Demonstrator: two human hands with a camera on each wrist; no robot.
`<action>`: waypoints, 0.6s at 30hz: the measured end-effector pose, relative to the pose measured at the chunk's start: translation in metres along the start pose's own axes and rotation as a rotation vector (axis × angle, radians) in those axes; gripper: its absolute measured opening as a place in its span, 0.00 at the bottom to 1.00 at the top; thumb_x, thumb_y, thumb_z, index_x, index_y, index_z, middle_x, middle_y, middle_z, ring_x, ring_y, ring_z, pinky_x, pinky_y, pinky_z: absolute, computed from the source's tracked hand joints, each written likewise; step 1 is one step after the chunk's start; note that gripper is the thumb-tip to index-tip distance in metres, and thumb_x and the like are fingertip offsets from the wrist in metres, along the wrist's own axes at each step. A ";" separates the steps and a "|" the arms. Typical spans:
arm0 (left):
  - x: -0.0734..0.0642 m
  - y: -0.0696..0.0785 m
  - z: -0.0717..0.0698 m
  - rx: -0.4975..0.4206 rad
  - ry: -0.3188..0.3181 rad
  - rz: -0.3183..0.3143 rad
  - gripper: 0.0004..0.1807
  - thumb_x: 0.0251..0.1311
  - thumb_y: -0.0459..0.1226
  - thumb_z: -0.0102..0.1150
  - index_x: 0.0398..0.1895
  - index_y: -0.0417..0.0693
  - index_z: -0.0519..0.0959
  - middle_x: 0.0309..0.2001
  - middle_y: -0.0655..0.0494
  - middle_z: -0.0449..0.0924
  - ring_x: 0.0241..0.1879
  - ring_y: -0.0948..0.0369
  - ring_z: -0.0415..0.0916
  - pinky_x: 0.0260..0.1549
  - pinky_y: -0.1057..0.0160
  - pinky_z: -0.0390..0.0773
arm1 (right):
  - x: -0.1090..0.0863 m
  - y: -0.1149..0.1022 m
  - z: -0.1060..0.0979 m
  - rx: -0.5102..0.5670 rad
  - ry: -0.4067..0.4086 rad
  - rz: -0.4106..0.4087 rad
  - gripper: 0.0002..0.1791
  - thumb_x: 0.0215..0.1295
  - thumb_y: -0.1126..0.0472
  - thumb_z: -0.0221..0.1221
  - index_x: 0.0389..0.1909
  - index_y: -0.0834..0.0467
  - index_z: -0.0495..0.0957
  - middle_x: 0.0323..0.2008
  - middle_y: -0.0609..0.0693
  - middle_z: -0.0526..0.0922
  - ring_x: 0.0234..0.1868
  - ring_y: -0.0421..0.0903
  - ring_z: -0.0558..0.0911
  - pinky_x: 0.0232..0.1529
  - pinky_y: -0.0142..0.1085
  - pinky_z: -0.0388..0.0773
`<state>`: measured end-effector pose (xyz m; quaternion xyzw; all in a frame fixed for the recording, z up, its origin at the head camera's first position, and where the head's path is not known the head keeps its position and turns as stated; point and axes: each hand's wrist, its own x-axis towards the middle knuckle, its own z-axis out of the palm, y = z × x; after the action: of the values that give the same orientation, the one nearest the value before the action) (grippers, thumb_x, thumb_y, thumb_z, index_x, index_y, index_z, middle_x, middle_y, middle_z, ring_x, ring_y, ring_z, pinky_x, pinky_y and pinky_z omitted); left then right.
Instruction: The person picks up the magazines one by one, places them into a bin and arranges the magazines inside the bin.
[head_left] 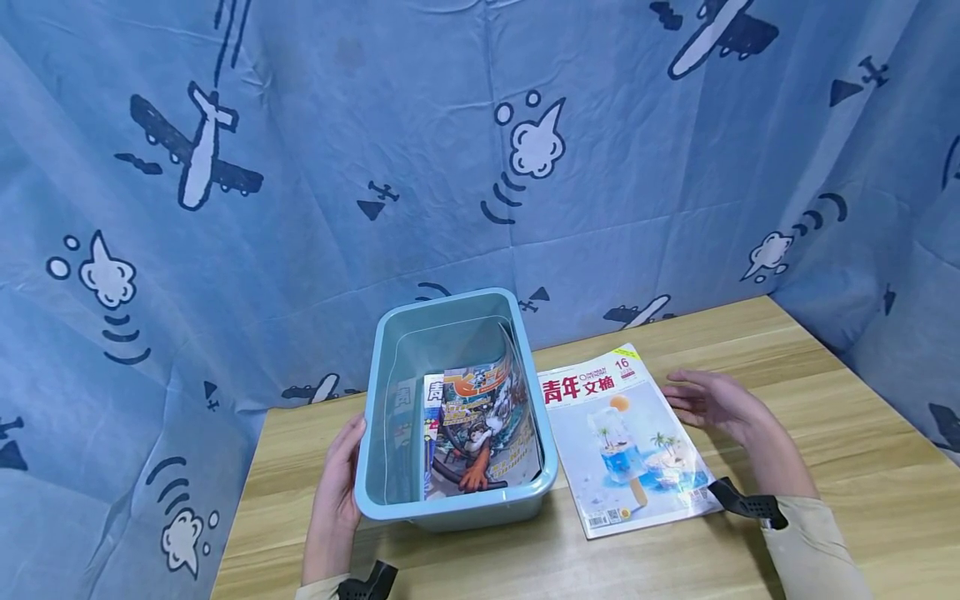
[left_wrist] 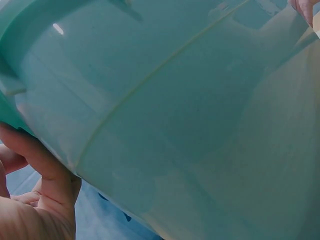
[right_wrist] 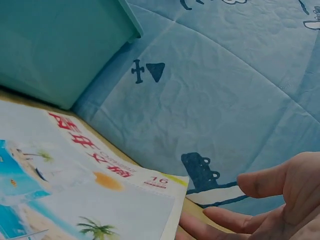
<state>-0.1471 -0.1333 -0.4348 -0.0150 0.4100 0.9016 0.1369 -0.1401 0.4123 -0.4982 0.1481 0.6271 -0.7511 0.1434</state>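
Observation:
A light blue plastic bin [head_left: 450,503] stands on the table at the centre. Inside it lie several magazines, the top one with a colourful cartoon cover [head_left: 480,433]. My left hand [head_left: 342,479] holds the bin's left side just below the rim; in the left wrist view, its fingers [left_wrist: 42,160] bend against the bin wall [left_wrist: 165,120]. Right of the bin, a magazine [head_left: 622,442] with red Chinese title characters and an ice-pop picture lies flat, cover up. My right hand [head_left: 712,404] is beside that magazine's right edge, its loosely bent fingers [right_wrist: 230,220] close to the corner.
The wooden table [head_left: 817,417] extends to the right and in front of the bin. A blue curtain [head_left: 420,167] printed with planes and clouds hangs behind the table and at its sides. Black straps [head_left: 750,504] are worn on both wrists.

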 end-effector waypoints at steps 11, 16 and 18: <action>0.000 0.000 -0.001 -0.017 -0.027 0.003 0.12 0.81 0.38 0.48 0.50 0.46 0.82 0.47 0.51 0.86 0.44 0.62 0.86 0.48 0.66 0.87 | 0.002 0.003 0.000 -0.076 -0.032 -0.015 0.38 0.84 0.53 0.49 0.76 0.76 0.47 0.46 0.49 0.82 0.46 0.45 0.86 0.54 0.45 0.87; 0.000 -0.001 -0.001 -0.002 -0.006 -0.004 0.11 0.81 0.39 0.49 0.50 0.48 0.83 0.47 0.52 0.86 0.44 0.62 0.86 0.49 0.66 0.87 | 0.002 0.004 0.002 -0.092 -0.052 -0.004 0.25 0.81 0.56 0.53 0.65 0.72 0.70 0.44 0.49 0.85 0.44 0.45 0.86 0.49 0.39 0.89; 0.000 -0.001 -0.001 0.004 0.000 -0.004 0.11 0.80 0.39 0.50 0.50 0.48 0.83 0.47 0.53 0.86 0.44 0.62 0.86 0.49 0.66 0.87 | 0.002 0.004 0.002 -0.113 -0.061 0.009 0.21 0.81 0.56 0.54 0.61 0.68 0.76 0.44 0.49 0.86 0.44 0.45 0.85 0.47 0.38 0.89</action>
<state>-0.1465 -0.1336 -0.4358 -0.0155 0.4116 0.9006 0.1389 -0.1405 0.4093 -0.5020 0.1196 0.6631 -0.7182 0.1737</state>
